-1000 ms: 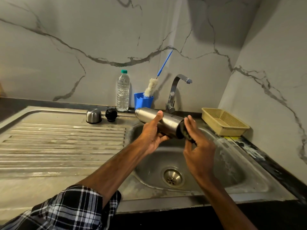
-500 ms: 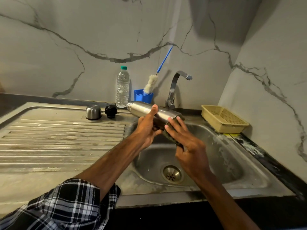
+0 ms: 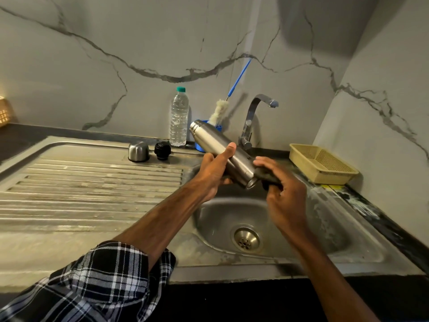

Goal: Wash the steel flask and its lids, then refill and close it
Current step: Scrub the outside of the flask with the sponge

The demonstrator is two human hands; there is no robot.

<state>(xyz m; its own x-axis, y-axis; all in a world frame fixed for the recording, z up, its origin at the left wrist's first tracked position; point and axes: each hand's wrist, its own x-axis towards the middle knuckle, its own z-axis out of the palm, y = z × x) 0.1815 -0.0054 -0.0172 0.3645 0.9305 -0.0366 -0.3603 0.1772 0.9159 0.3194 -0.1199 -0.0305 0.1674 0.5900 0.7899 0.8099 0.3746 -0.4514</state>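
Since half a second ago we have tipped the flask (image 3: 209, 139) steeper, its ringed end now raised far-left before the blue cup (image 3: 218, 128). Its long axis slants down-right to our right hand (image 3: 285, 191), which clutches a dark scrub pad (image 3: 269, 178) against the lower end. Our left hand (image 3: 213, 173) grips mid-body, above the sink (image 3: 220, 217).

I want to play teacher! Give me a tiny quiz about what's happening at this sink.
1. True or false: the flask stands upright in the sink.
2. Where are the steel cap and black stopper? A draining board, B yellow basket, C sink bowl.
3. Fill in: the right hand holds a dark scrubber; the ___ hand grips the flask.
Key: 1 false, it is held tilted above the sink; 2 A; 3 left hand.
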